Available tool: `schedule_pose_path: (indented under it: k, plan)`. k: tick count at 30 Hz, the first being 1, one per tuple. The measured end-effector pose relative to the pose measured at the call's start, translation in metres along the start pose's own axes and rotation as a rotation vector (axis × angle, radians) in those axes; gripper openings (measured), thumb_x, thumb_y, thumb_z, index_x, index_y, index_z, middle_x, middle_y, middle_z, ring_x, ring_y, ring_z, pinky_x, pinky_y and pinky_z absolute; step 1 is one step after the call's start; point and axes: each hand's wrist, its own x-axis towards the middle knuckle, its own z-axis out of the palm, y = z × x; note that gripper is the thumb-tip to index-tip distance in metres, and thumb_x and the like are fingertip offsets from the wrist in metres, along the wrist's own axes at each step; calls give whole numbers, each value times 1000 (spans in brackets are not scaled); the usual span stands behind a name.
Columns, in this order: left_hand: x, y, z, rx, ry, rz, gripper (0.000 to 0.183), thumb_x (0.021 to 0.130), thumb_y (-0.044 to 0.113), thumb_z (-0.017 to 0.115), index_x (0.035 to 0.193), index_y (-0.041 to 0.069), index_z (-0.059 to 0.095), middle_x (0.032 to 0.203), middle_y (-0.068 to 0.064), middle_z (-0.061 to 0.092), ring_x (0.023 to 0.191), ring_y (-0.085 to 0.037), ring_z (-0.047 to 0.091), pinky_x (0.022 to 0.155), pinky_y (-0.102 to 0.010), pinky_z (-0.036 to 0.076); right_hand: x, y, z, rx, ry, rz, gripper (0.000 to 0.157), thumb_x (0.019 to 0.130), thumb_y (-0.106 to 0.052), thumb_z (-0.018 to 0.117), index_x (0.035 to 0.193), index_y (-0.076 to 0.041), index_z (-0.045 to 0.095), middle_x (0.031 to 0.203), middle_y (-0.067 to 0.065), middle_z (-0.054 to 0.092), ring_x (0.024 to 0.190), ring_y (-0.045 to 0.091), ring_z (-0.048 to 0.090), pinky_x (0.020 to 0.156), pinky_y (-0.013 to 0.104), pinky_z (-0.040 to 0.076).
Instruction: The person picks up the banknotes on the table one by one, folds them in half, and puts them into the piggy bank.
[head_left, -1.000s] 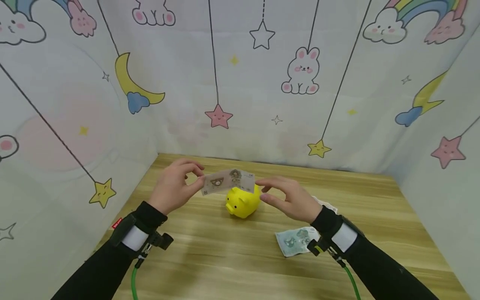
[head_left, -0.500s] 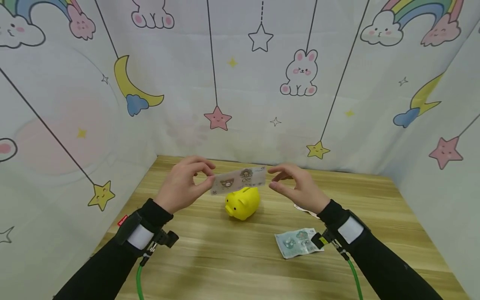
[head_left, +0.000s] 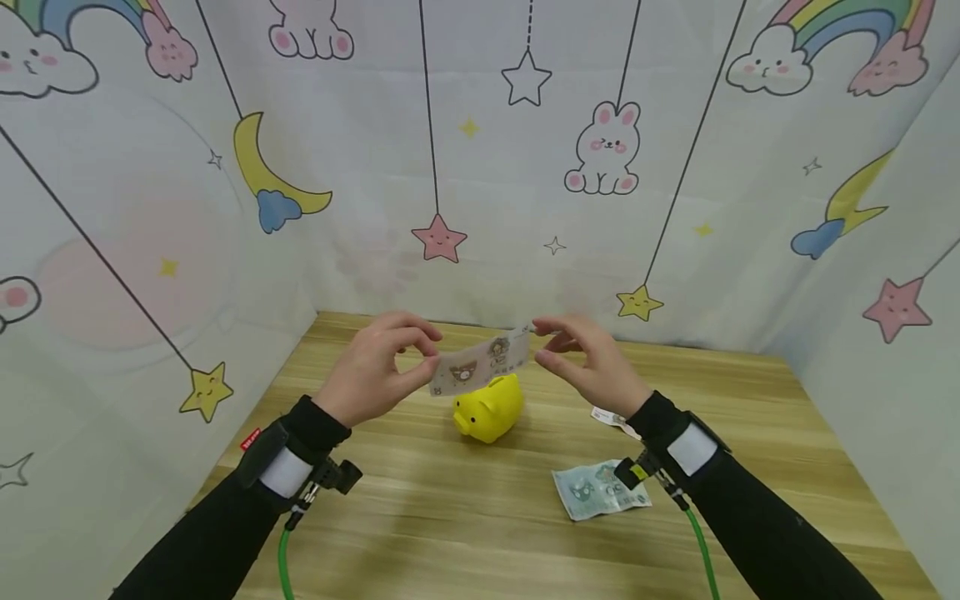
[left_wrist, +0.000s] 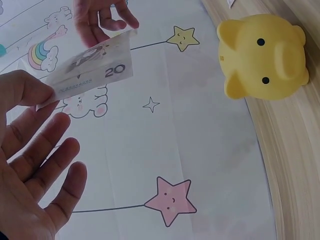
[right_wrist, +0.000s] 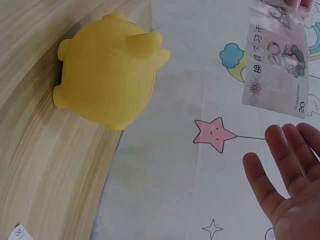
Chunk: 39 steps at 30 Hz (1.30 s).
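A play banknote marked 20 (head_left: 480, 365) hangs in the air over a yellow piggy bank (head_left: 489, 408). My left hand (head_left: 382, 367) pinches its left end between thumb and index finger, the other fingers spread apart in the left wrist view. The far end of the banknote (left_wrist: 95, 67) reaches toward my right hand (head_left: 592, 362). That hand's fingers are loosely bent, with its fingertips right at the note's corner. In the right wrist view, the note (right_wrist: 275, 65) hangs just beyond the relaxed fingers (right_wrist: 280, 145). The piggy bank stands upright on the wooden table, its snout facing left.
A greenish banknote (head_left: 600, 490) lies on the table (head_left: 450, 517) below the right wrist. Another note (head_left: 611, 419) lies behind it, partly covered by the right forearm. A printed cloth backdrop (head_left: 480, 183) rises along the table's back edge.
My left hand has carried the banknote to the right. The right hand has shifted slightly and now sits at the note's free corner. The piggy bank has stayed put.
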Motion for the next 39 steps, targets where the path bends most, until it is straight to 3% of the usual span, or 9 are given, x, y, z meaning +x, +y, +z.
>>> schedule_pose_path:
  k: [7,11,14,20,30,39]
  plan:
    - [0,-5,3,3,-11,18,12,87,18,69,82,25,60,107,8,55,101,-13,46,80,-33,41,4,4,4,32,-13,40,38,93,-23,62,129,-27,48,117,-6,50,95,13,53,85,36,44]
    - [0,-8,5,4,-17,24,12,87,18,68,82,25,60,107,8,54,101,-13,46,82,-33,41,4,0,7,20,4,25,31,92,-11,62,121,-19,55,109,-5,53,93,14,52,83,36,45]
    - [0,-9,7,2,-16,19,11,87,19,68,82,25,60,107,8,54,101,-13,46,79,-33,42,4,-14,5,28,40,-22,20,90,-1,61,107,-10,61,99,2,56,90,15,53,80,38,46]
    - [2,-9,10,-27,-21,-44,10,88,19,67,81,25,61,106,9,55,99,-12,46,72,-34,44,7,-35,3,28,89,-61,11,89,4,59,96,-4,63,91,10,58,84,17,54,77,37,46]
    - [8,-5,20,-82,-20,-114,11,89,18,65,80,25,62,103,10,56,93,-10,47,70,-33,44,4,-35,-2,34,117,-52,8,90,3,58,93,-3,63,90,11,59,83,18,54,77,42,46]
    - [13,-2,28,-63,-6,-198,13,89,19,65,78,24,62,101,10,56,90,-11,50,69,-30,43,-2,-33,-5,27,127,-42,8,89,3,59,91,-4,63,90,10,59,84,16,54,78,34,45]
